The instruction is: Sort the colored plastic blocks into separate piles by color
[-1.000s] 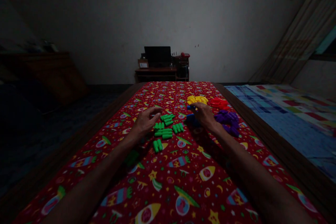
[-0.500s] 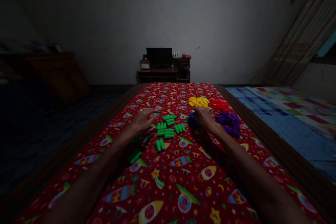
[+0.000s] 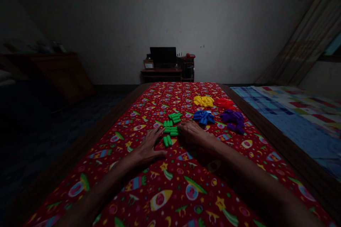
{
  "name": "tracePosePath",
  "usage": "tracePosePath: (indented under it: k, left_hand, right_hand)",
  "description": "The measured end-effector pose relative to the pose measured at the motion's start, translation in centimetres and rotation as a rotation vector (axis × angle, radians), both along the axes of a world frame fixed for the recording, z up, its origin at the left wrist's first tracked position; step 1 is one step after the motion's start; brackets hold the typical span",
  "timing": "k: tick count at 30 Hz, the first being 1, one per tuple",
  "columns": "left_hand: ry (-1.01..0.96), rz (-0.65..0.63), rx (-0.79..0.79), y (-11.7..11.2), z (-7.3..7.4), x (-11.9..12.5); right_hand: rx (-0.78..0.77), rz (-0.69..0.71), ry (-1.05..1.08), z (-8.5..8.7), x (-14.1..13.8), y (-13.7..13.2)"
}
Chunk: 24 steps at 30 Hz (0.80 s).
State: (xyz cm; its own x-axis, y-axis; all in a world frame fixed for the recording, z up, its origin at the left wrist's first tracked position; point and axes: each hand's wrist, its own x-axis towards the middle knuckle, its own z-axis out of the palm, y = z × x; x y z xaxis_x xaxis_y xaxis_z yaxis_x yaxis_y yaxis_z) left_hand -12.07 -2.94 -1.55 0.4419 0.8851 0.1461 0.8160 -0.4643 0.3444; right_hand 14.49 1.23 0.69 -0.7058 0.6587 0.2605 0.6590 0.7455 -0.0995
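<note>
Small plastic pieces lie sorted by colour on a red patterned cloth (image 3: 186, 170): green pieces (image 3: 171, 127) in the middle, blue pieces (image 3: 204, 117), yellow pieces (image 3: 204, 101), red pieces (image 3: 224, 103) and purple pieces (image 3: 233, 118) further right. My left hand (image 3: 149, 147) lies flat on the cloth with fingers spread, its fingertips just left of the green pieces. My right hand (image 3: 192, 133) rests palm down right of the green pieces, fingertips touching them; its fingers are curled over something I cannot make out.
The cloth covers a long wooden table (image 3: 112, 110). A mattress with a chequered sheet (image 3: 293, 113) lies to the right. A low desk with a dark monitor (image 3: 163, 58) stands at the far wall. The room is dim.
Both hands have drawn back toward me. The right hand left the blue pieces, now uncovered, and moved left to the green ones. The left hand has flattened nearer on the cloth.
</note>
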Motion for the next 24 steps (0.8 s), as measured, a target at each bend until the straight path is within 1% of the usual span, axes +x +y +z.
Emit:
tracePosePath:
  k: [3, 5, 7, 8, 10, 13, 15, 17, 19, 21, 24]
  left_hand:
    - [-0.055, -0.023, 0.13, -0.1, -0.3, 2.3]
    - [-0.055, -0.004, 0.193, 0.4, -0.2, 3.3]
    - [-0.03, 0.026, 0.219, 1.4, 0.0, 4.0]
    - [-0.014, 0.037, 0.221, 2.0, 0.1, 4.2]
    - [0.008, 0.059, 0.206, 3.6, 0.4, 4.7]
    - [-0.017, 0.129, 0.175, 6.3, 0.9, 5.6]
    - [-0.063, 0.182, 0.166, 8.2, 1.4, 6.2]
    - [-0.093, 0.193, 0.14, 9.9, 2.0, 6.9]
    - [-0.089, 0.131, 0.078, 11.5, 2.6, 7.4]
    - [-0.069, 0.03, 0.013, 12.6, 3.0, 7.8]
    - [-0.064, -0.101, -0.02, 12.8, 3.4, 8.0]
  right_hand:
    - [0.019, 0.018, 0.104, -0.5, 2.1, -1.0]
    - [0.038, 0.016, 0.179, -1.0, 4.3, -2.1]
    - [0.062, -0.035, 0.205, -1.5, 6.9, -3.4]
    - [0.075, -0.084, 0.2, -1.8, 8.3, -4.0]
    - [0.108, -0.226, 0.174, -2.3, 10.7, -5.0]
    - [0.145, -0.448, 0.12, -2.5, 13.2, -5.8]
    - [0.164, -0.503, 0.103, -2.2, 13.6, -5.9]
    - [0.176, -0.494, 0.124, -1.4, 13.1, -5.8]
    - [0.175, -0.44, 0.159, -0.4, 12.0, -5.8]
    - [0.155, -0.352, 0.165, 0.4, 10.7, -6.0]
    - [0.096, -0.25, 0.095, 0.6, 9.4, -6.3]
